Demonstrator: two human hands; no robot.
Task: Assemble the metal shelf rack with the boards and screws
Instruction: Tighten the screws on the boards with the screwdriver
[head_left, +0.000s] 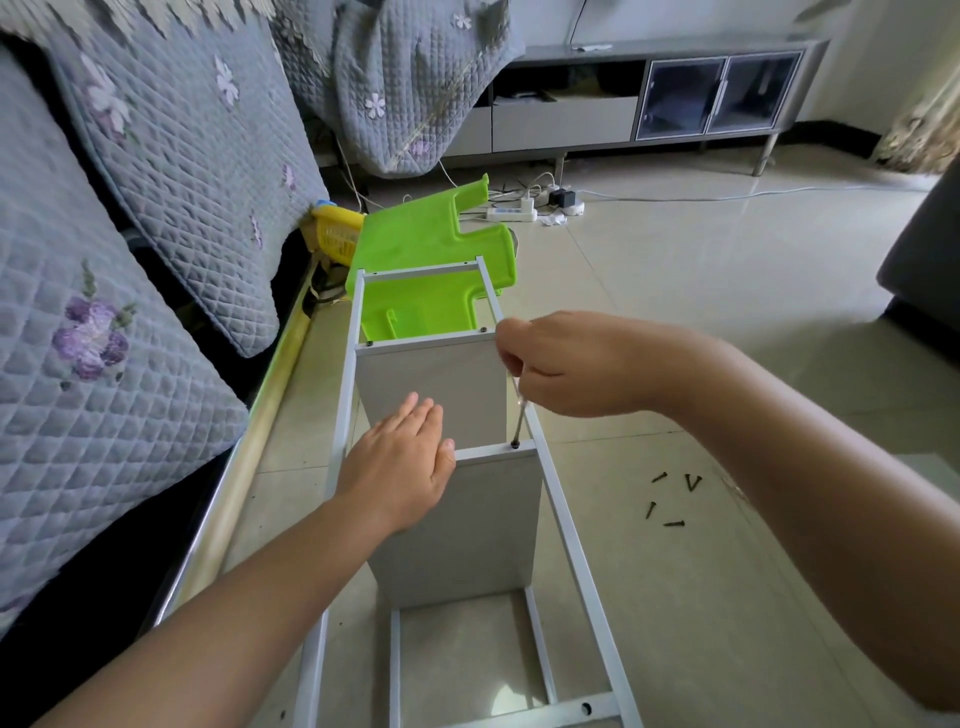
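Observation:
The white metal rack frame (569, 525) lies on its side on the tiled floor, running away from me. Two grey boards stand between its rails, a far board (434, 384) and a near board (467, 540). My left hand (400, 467) rests flat, fingers straight, on the top edge of the near board. My right hand (566, 364) grips a thin screwdriver (518, 415) held nearly upright. Its tip sits on a dark screw (515, 445) at the near board's right corner. Several loose dark screws (672, 499) lie on the floor to the right.
A sofa with a grey quilted cover (130, 260) runs along the left. A green plastic stool (431, 260) lies tipped at the rack's far end, beside a yellow basket (337, 234). A power strip with cables (514, 210) and a low cabinet (649, 98) are further back.

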